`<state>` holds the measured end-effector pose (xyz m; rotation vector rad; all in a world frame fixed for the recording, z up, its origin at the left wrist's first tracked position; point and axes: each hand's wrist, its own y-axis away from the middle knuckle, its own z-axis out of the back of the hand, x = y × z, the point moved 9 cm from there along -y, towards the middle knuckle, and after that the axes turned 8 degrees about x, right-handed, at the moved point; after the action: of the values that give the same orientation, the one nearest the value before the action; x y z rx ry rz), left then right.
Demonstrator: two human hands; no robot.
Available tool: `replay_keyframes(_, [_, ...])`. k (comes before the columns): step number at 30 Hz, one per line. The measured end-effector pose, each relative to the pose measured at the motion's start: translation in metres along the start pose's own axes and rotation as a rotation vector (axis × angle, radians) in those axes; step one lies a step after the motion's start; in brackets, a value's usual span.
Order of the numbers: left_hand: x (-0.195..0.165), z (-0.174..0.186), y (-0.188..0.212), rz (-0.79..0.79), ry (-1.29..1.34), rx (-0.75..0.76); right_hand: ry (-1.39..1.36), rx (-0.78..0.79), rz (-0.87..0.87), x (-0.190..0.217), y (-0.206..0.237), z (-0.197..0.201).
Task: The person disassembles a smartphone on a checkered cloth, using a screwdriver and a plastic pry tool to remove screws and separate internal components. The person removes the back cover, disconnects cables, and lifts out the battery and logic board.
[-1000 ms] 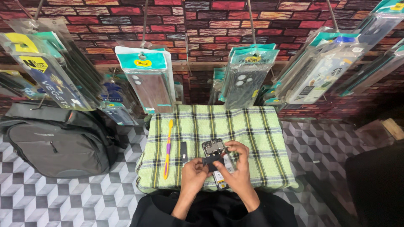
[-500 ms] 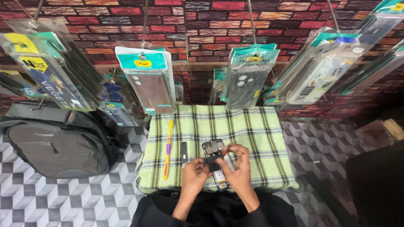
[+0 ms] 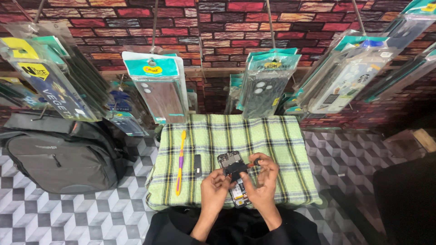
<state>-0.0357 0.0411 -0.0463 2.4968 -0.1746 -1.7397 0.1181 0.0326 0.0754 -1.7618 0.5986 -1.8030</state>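
Two hands on an opened phone (image 3: pixel 232 174), lying on the green checked cloth (image 3: pixel 272 140) over the desk. Left hand (image 3: pixel 213 190) fingers curled at the phone's left edge. Right hand (image 3: pixel 263 181) fingers pinching a small dark part (image 3: pixel 236 167) above it. Yellow-purple tool (image 3: pixel 180 161) and small black bar (image 3: pixel 197 165) just left.

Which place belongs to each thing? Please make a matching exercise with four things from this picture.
Things:
1. grey fabric backpack
2. long yellow and purple tool
3. small flat black bar
4. opened phone with bare circuit board

Places:
a. under both hands
b. on the tiled floor, left of the table
c. near the cloth's left edge
d. between the tool and the phone

Pairs: 1-b, 2-c, 3-d, 4-a
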Motion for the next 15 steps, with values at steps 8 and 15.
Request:
replay_keyframes(8, [-0.024,0.001,0.006,-0.137,-0.168,-0.081,-0.242,-0.119,-0.143,-0.015,0.001,0.012])
replay_keyframes(15, [-0.098,-0.018,0.043,-0.622,-0.66,-0.19,-0.369,-0.346,-0.243,-0.037,0.01,0.032])
